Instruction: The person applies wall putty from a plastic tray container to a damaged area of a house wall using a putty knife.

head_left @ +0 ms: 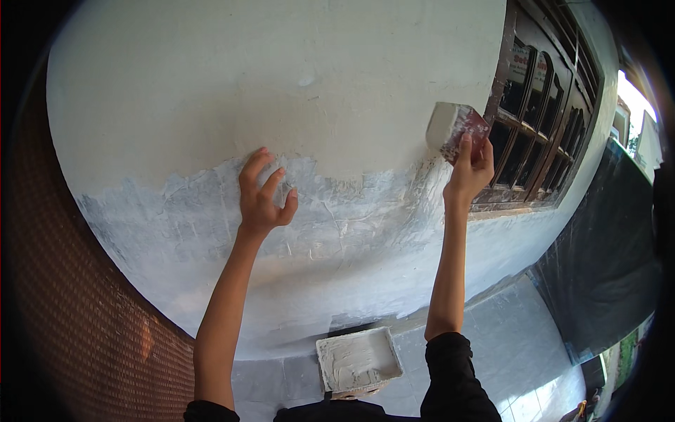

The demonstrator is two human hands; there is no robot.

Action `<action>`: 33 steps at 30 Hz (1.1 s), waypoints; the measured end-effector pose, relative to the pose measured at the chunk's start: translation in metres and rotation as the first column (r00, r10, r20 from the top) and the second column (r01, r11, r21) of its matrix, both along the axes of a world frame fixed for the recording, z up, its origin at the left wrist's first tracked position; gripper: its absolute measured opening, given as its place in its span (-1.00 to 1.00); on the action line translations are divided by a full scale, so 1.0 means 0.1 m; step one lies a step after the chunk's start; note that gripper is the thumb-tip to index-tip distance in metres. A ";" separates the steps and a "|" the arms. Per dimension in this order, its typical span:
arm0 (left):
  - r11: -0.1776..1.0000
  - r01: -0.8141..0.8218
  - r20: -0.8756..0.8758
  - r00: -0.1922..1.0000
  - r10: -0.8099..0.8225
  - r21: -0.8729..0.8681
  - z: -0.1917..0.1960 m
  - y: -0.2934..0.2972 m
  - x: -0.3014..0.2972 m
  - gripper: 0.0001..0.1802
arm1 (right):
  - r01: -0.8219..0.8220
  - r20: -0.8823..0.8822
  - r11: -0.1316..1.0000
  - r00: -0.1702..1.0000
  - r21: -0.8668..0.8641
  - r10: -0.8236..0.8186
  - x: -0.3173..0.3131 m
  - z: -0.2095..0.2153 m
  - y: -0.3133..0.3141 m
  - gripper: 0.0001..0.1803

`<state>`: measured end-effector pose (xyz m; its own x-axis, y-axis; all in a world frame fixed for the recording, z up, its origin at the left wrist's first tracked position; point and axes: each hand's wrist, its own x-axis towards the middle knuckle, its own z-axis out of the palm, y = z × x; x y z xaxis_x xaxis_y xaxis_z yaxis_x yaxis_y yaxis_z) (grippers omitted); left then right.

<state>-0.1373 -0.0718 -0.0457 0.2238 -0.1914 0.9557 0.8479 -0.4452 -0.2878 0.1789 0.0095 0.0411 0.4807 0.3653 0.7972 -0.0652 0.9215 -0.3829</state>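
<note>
My right hand (470, 172) is closed on the lower edge of a flat, dark red putty scraper (457, 128). A pale load of wall putty covers the scraper's left side, and smears speckle its red face. It is raised near the wall, just left of the window frame; I cannot tell whether it touches. My left hand (264, 193) holds nothing, its fingers apart and bent, in front of the wall (281, 91). Behind it, smooth cream putty above meets a rough, grey-white patchy area (211, 211) along a ragged line.
A rectangular tray (362, 360) with putty in it stands low by the foot of the wall, on grey floor tiles (492, 337). A dark wooden window (538, 105) is at the right, near a hanging black sheet (605, 246). A brown woven surface (91, 302) lines the left.
</note>
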 end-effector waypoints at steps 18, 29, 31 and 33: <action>1.000 0.005 0.000 1.000 -0.005 0.016 0.01 0.00 -0.02 -0.53 | -0.066 -0.074 0.998 0.995 0.007 0.066 -0.01 0.03 -0.02 -0.75; 1.000 -0.008 -0.011 1.000 0.008 0.005 0.00 -0.02 -0.10 -0.52 | -0.225 0.131 0.974 0.966 -0.016 0.225 -0.82 -0.36 -0.17 -0.67; 1.000 -0.001 -0.016 1.000 0.002 0.024 0.00 0.03 -0.07 -0.52 | -0.149 0.053 0.988 0.987 -0.034 0.151 -0.41 -0.38 -0.02 -0.71; 1.000 0.001 -0.022 1.000 0.000 0.013 0.00 0.02 -0.04 -0.52 | -0.138 -0.037 0.990 0.990 -0.021 0.137 -0.13 -0.30 -0.09 -0.75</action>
